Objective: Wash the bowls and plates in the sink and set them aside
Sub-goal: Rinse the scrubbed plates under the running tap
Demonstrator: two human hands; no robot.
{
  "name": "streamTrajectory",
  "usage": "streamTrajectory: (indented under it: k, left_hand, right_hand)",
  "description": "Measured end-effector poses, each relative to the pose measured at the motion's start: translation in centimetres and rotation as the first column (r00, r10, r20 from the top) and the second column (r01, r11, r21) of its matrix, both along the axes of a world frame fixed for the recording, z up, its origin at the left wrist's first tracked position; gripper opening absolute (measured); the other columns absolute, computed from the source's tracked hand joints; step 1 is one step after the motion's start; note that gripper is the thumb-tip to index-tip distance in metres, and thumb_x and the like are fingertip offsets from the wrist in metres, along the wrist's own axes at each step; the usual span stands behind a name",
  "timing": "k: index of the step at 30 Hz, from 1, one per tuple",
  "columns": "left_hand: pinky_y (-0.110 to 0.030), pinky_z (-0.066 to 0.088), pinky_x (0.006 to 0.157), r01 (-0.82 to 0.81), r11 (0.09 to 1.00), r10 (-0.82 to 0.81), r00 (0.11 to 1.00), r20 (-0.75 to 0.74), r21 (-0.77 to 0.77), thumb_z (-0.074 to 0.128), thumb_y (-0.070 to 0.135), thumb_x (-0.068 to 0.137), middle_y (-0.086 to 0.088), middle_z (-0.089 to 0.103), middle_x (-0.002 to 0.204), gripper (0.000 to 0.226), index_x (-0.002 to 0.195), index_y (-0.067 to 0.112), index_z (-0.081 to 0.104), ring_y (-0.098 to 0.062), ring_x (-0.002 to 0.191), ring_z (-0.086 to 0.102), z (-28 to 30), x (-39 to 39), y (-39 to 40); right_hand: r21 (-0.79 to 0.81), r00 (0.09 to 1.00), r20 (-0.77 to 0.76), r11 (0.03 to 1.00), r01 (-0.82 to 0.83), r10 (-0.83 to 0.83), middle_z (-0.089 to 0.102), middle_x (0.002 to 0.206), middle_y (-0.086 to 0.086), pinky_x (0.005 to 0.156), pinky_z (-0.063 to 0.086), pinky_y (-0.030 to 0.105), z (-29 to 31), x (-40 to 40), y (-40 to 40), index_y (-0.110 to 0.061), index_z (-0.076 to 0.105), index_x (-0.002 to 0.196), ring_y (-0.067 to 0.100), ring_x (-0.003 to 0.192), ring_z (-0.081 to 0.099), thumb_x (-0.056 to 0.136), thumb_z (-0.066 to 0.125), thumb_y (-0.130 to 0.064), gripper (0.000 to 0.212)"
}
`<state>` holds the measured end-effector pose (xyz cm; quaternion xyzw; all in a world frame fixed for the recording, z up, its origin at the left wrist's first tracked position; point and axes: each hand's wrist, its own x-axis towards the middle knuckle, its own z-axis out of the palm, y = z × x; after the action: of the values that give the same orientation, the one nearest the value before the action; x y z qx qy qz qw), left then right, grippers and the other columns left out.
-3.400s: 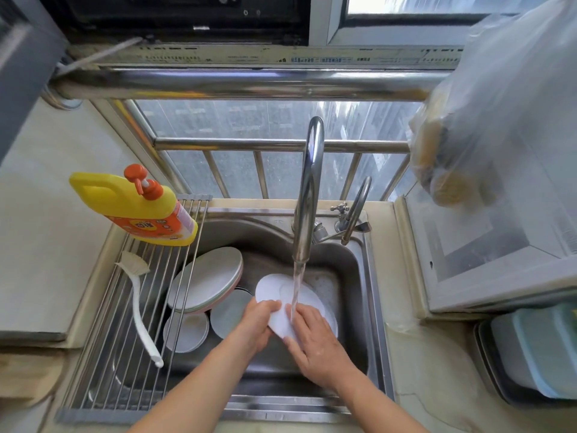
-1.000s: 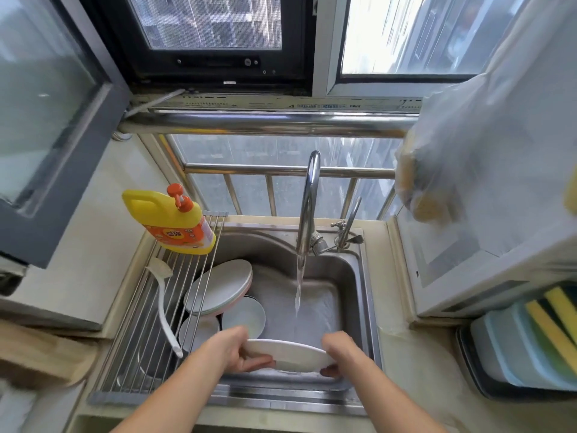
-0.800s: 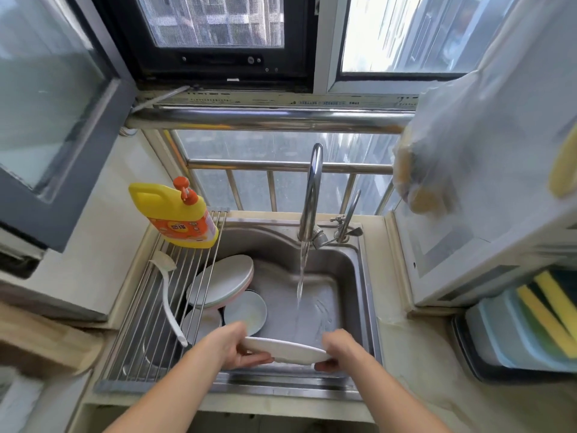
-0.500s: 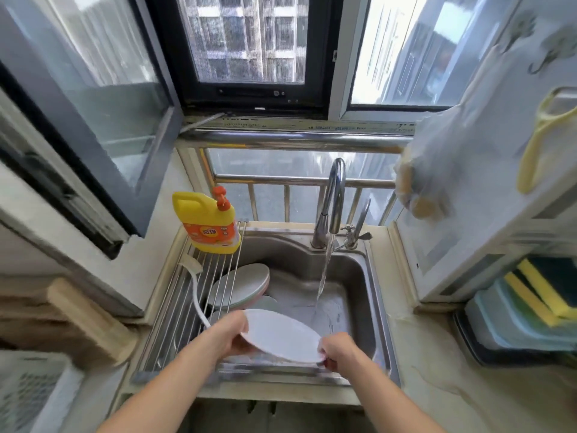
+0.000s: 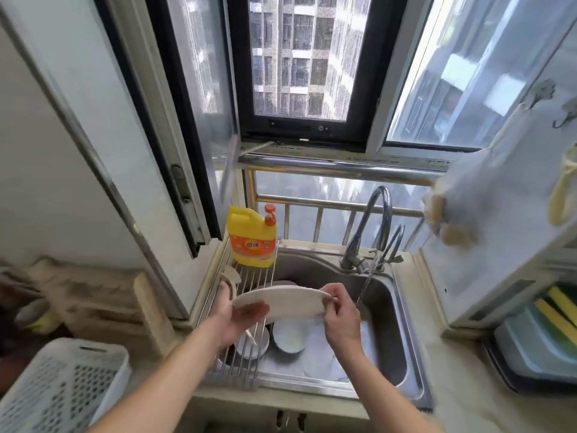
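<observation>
Both hands held one white plate above the left part of the sink, over the wire rack. The left hand supported it from below with fingers nearly straight. The right hand pinched the right rim between curled fingers. Two bowls lay in the sink under the plate. Water ran from the tap. A yellow soap bottle stood on the rack.
</observation>
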<state>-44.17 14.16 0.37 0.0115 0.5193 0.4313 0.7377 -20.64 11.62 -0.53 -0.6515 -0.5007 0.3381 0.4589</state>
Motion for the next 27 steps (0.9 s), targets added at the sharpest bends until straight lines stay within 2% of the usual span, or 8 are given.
streamTrajectory:
  k: [3, 5, 9, 13, 16, 19, 23, 27]
  left_hand:
    - [-0.034, 0.064, 0.061, 0.017, 1.0, -0.014, 0.994, -0.112, 0.027, 0.046, 0.006, 0.104, -0.031, 0.057, 0.126, 0.035, 0.135, -0.012, 0.045, -0.032, 0.093, 0.064, -2.2, -1.9, -1.7]
    - [-0.032, 0.061, 0.053, 0.066, 0.997, -0.059, 0.977, -0.207, 0.03, 0.047, -0.003, 0.102, -0.029, 0.056, 0.127, 0.033, 0.134, -0.002, 0.042, -0.032, 0.089, 0.064, -3.7, -3.1, -3.6]
    - [-0.041, 0.063, 0.062, 0.145, 0.989, -0.121, 0.932, -0.341, 0.043, 0.06, -0.005, 0.095, -0.024, 0.052, 0.134, 0.052, 0.133, 0.018, 0.034, -0.037, 0.103, 0.065, -6.1, -6.3, -6.8]
    - [-0.044, 0.06, 0.07, 0.295, 0.955, -0.244, 0.856, -0.455, 0.042, 0.06, 0.007, 0.098, -0.017, 0.066, 0.124, 0.04, 0.136, 0.014, 0.048, -0.037, 0.107, 0.066, -6.9, -9.1, -9.5]
    - [-0.042, 0.056, 0.077, 0.253, 0.967, -0.213, 0.815, -0.539, 0.001, 0.053, -0.003, 0.097, -0.015, 0.067, 0.12, 0.038, 0.129, 0.016, 0.054, -0.038, 0.109, 0.064, -7.3, -11.1, -11.5]
    - [-0.036, 0.052, 0.073, 0.238, 0.968, -0.244, 0.798, -0.55, -0.084, 0.043, -0.012, 0.086, -0.016, 0.071, 0.104, 0.044, 0.116, 0.014, 0.062, -0.035, 0.096, 0.065, -8.1, -12.3, -13.0]
    - [-0.035, 0.04, 0.071, 0.163, 0.969, -0.246, 0.727, -0.641, -0.186, 0.048, 0.013, 0.054, -0.019, 0.056, 0.074, 0.019, 0.071, 0.008, 0.055, -0.026, 0.074, 0.055, -9.6, -13.3, -12.7]
    - [-0.028, 0.042, 0.063, 0.147, 0.965, -0.254, 0.715, -0.652, -0.216, 0.056, 0.008, 0.072, -0.012, 0.056, 0.067, 0.002, 0.073, 0.006, 0.054, -0.025, 0.065, 0.054, -9.7, -12.1, -10.5]
  right_hand:
    - [-0.159, 0.986, -0.169, 0.987, -0.031, 0.003, 0.066, 0.12, -0.014, 0.102, 0.046, 0.036, -3.5, -1.0, -1.3, -0.026, 0.075, 0.083, 0.012, 0.117, 0.06, 0.08, 0.05, 0.011, 0.045]
    - [-0.329, 0.951, -0.288, 0.944, 0.008, -0.109, 0.058, 0.135, -0.008, 0.112, 0.039, 0.046, -5.1, -1.9, -2.3, -0.023, 0.079, 0.081, 0.015, 0.128, 0.051, 0.077, 0.051, -0.004, 0.034]
    - [-0.469, 0.978, -0.157, 0.881, 0.052, -0.141, 0.059, 0.12, 0.005, 0.097, 0.05, 0.045, -6.3, -5.1, -4.2, -0.019, 0.062, 0.107, 0.026, 0.11, 0.057, 0.089, 0.055, -0.031, 0.023]
    - [-0.565, 0.988, -0.154, 0.818, -0.107, 0.023, 0.057, 0.12, 0.003, 0.088, 0.054, 0.042, -6.8, -7.6, -5.9, -0.021, 0.041, 0.125, 0.024, 0.105, 0.059, 0.093, 0.068, -0.034, 0.044]
    - [-0.555, 0.983, -0.113, 0.811, -0.186, 0.148, 0.059, 0.118, 0.001, 0.092, 0.055, 0.043, -6.4, -9.3, -7.4, -0.021, 0.04, 0.122, 0.022, 0.105, 0.061, 0.087, 0.074, -0.032, 0.05]
    - [-0.555, 0.973, -0.045, 0.803, -0.214, 0.228, 0.059, 0.111, 0.001, 0.083, 0.049, 0.033, -6.0, -11.1, -8.7, -0.017, 0.041, 0.117, 0.02, 0.1, 0.06, 0.087, 0.072, -0.028, 0.044]
    - [-0.613, 0.956, 0.024, 0.76, -0.217, 0.292, 0.057, 0.105, 0.002, 0.072, 0.036, 0.028, -6.1, -11.9, -9.1, -0.013, 0.043, 0.113, 0.02, 0.095, 0.054, 0.094, 0.062, -0.025, 0.029]
    - [-0.616, 0.963, 0.053, 0.768, -0.176, 0.264, 0.058, 0.107, 0.004, 0.077, 0.042, 0.031, -6.9, -11.7, -7.8, -0.011, 0.047, 0.114, 0.022, 0.095, 0.055, 0.094, 0.058, -0.023, 0.026]
